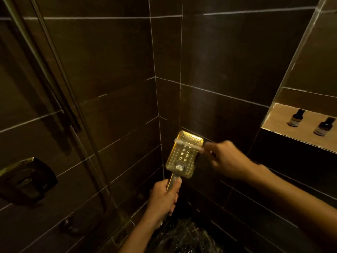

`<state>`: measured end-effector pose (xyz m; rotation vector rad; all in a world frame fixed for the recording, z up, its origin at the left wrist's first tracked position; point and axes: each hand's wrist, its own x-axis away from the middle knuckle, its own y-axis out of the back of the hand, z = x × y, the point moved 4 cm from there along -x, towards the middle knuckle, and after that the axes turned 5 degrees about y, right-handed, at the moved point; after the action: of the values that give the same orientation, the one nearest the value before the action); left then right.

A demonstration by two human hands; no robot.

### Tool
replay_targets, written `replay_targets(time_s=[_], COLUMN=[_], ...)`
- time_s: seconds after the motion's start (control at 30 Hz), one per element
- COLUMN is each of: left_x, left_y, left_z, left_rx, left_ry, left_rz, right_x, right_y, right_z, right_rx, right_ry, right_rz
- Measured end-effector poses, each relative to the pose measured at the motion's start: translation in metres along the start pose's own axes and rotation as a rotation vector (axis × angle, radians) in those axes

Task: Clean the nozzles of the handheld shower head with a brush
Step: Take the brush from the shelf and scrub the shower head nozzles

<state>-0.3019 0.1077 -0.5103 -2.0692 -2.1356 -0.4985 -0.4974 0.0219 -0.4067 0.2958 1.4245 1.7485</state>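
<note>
A rectangular golden shower head [184, 155] faces me, its plate full of small nozzles with a white knob near the bottom. My left hand [163, 199] grips its handle from below and holds it upright in the corner of the shower. My right hand [228, 159] holds a thin white brush [189, 144] whose bristle end lies across the upper part of the nozzle plate. The brush looks blurred.
Dark tiled walls meet in a corner behind the shower head. A metal rail and hose [60, 84] run down the left wall above a mixer fitting [27, 178]. A lit niche [284, 125] on the right holds two small dark bottles [296, 118].
</note>
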Motion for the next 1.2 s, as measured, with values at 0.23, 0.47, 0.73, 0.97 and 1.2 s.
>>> replay_targets(time_s=[0.23,0.47,0.73,0.97,1.2], left_x=[0.004,0.009,0.014,0.009,-0.003], left_y=[0.001,0.003,-0.004,-0.022,-0.062], left_z=[0.001,0.003,0.002,0.0,-0.006], left_rx=[0.007,0.017,0.039,0.055,0.124], left_ry=[0.016,0.04,0.049,0.082,0.145], left_rz=[-0.005,-0.007,0.028,0.069,0.135], right_x=[0.012,0.016,0.022,0.046,0.076], right_y=[-0.021,-0.021,-0.003,0.013,0.028], right_z=[0.018,0.017,-0.01,-0.034,-0.061], right_rx=[-0.081,-0.095,-0.1,-0.128,-0.128], right_ry=[0.111,0.106,0.01,-0.05,-0.109], right_rz=[0.151,0.272,0.167,0.138,0.021])
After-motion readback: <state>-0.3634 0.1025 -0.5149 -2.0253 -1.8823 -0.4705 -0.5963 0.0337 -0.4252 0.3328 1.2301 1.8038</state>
